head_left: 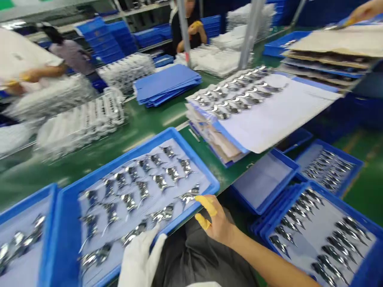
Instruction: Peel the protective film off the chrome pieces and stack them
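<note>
A blue tray [174,137] lined with white sheet lies on the green bench in front of me. Several shiny chrome parts [143,190] with curved bodies and thin pointed tails are spread in it. My left hand [140,257], in a white glove, is at the tray's near rim, thumb and fingers apart, close to a chrome part [134,233]. Yellow covers sit on the thumb and forefinger of my right hand [218,218]. Those fingers are apart at the near right rim, the forefinger beside the end of another chrome part [188,195].
A second blue tray [52,211] adjoins on the left. Layered sheets [254,135] carrying chrome rows overhang the bench at right. Lower right are stacked trays [317,187] of parts. Blue sheets [167,83] and white-wrapped bundles [80,123] lie beyond; people work around the bench.
</note>
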The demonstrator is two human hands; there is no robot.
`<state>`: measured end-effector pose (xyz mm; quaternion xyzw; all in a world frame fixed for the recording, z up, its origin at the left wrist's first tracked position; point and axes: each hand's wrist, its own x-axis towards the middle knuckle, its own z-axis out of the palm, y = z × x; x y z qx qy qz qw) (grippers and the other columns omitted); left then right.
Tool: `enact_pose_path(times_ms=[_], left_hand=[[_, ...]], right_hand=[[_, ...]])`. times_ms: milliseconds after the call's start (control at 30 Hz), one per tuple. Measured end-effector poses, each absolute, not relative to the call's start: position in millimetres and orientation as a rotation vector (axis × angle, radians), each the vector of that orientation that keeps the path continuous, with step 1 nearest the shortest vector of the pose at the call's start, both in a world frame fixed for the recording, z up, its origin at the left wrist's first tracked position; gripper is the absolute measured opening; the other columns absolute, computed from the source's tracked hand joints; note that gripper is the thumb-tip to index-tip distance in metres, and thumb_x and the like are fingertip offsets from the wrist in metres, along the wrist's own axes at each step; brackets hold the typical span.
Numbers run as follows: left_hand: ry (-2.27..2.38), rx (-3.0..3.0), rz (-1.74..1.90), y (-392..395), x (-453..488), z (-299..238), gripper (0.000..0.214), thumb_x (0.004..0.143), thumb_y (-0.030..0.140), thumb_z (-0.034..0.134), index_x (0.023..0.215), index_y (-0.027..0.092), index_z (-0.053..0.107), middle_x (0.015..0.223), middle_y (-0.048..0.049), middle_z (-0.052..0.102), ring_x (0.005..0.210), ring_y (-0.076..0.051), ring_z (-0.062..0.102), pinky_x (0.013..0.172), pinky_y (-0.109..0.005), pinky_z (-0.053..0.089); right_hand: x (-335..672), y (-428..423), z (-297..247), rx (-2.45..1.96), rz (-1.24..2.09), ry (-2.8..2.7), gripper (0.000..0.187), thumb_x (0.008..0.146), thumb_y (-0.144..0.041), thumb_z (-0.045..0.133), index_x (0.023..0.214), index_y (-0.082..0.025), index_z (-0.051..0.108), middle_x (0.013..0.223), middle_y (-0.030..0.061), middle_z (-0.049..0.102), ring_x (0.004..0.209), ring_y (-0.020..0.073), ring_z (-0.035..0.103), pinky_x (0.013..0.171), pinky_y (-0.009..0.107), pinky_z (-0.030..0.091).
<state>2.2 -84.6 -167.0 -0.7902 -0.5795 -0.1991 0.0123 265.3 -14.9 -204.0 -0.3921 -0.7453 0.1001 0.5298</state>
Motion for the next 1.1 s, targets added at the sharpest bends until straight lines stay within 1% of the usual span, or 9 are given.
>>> enact_pose_path(times_ms=[67,200,367,467,733,867,967,1033,1100], left_hand=[[-1.833,-2.374,-0.579,-86.1,2.3,-178.1,0.039,0.096,0.044,0.052,0.123,0.017,0.063,0.098,-0.0105,0.071,0.086,-0.024,0.065,0.080,-0.041,0.051],[-1.914,-2.315,-0.587,-82.4,10.1,-181.6,0.031,0.098,0.034,0.051,0.120,0.017,0.063,0.093,-0.0087,0.071,0.083,-0.024,0.064,0.077,-0.040,0.051],[-1.989,-2.279,-0.682,-84.5,9.8,-172.9,0.031,0.096,0.029,0.055,0.124,0.018,0.062,0.096,-0.0078,0.072,0.087,-0.025,0.066,0.079,-0.040,0.053],[-2.034,-2.240,-0.887,-93.6,-0.5,-174.0,0.034,0.094,0.023,0.059,0.128,0.020,0.060,0.097,-0.0073,0.072,0.085,-0.023,0.065,0.078,-0.040,0.054],[-2.030,-2.301,-1.268,-115.8,-28.5,-179.2,0.050,0.089,0.008,0.060,0.136,0.023,0.053,0.115,-0.0094,0.071,0.104,-0.024,0.064,0.094,-0.047,0.051],[-2.003,-2.390,-1.804,-123.2,-37.4,-176.3,0.055,0.091,0.010,0.049,0.139,0.037,0.050,0.092,-0.0046,0.075,0.096,-0.025,0.066,0.101,-0.055,0.045],[-2.226,-2.261,-2.132,-133.8,-41.8,-176.3,0.038,0.092,0.028,0.048,0.122,0.044,0.066,0.076,-0.0058,0.072,0.080,-0.028,0.065,0.087,-0.057,0.049],[-2.460,-2.086,-2.224,-141.1,-42.9,-179.0,0.027,0.091,0.038,0.051,0.106,0.042,0.074,0.072,-0.0081,0.070,0.074,-0.029,0.064,0.078,-0.056,0.051],[-2.732,-1.861,-2.282,-145.5,-42.9,-183.9,0.025,0.090,0.046,0.054,0.091,0.037,0.077,0.076,-0.0100,0.070,0.075,-0.030,0.065,0.078,-0.054,0.052]], right_hand=[[241.5,-0.7,-189.9,-0.844,0.155,-2.012,0.034,0.102,-0.028,0.046,0.131,-0.011,0.053,0.092,0.0136,0.069,0.088,0.0252,0.066,0.076,0.041,0.057],[215.6,10.7,-190.1,-0.896,-0.031,-2.193,0.023,0.102,-0.027,0.047,0.103,-0.012,0.064,0.069,0.0063,0.066,0.065,0.0218,0.062,0.065,0.037,0.051],[213.5,13.9,-199.2,-0.996,-0.221,-2.210,0.032,0.102,-0.023,0.046,0.079,-0.013,0.064,0.066,0.0084,0.066,0.062,0.0202,0.061,0.066,0.034,0.047],[213.6,14.3,-201.5,-0.986,-0.313,-2.228,0.036,0.102,-0.023,0.047,0.069,-0.015,0.060,0.068,0.0107,0.067,0.064,0.0211,0.062,0.067,0.034,0.047],[214.2,1.6,-199.7,-1.003,-0.322,-2.294,0.026,0.101,-0.022,0.049,0.082,-0.014,0.065,0.066,0.0069,0.066,0.058,0.0185,0.059,0.062,0.031,0.044],[221.8,-7.2,-197.1,-1.066,-0.241,-2.397,0.028,0.101,-0.028,0.047,0.085,-0.017,0.067,0.067,0.0069,0.067,0.059,0.0210,0.063,0.062,0.033,0.047],[227.6,-10.1,-194.8,-1.099,-0.116,-2.444,0.031,0.102,-0.033,0.043,0.090,-0.019,0.068,0.067,0.0064,0.068,0.059,0.0222,0.065,0.058,0.034,0.048],[230.0,-9.3,-192.1,-1.110,-0.008,-2.467,0.034,0.103,-0.037,0.040,0.091,-0.021,0.068,0.071,0.0068,0.070,0.063,0.0231,0.069,0.056,0.033,0.051],[230.1,-4.2,-188.5,-1.147,0.141,-2.468,0.036,0.103,-0.040,0.038,0.089,-0.022,0.066,0.075,0.0064,0.073,0.062,0.0221,0.070,0.053,0.031,0.052]])
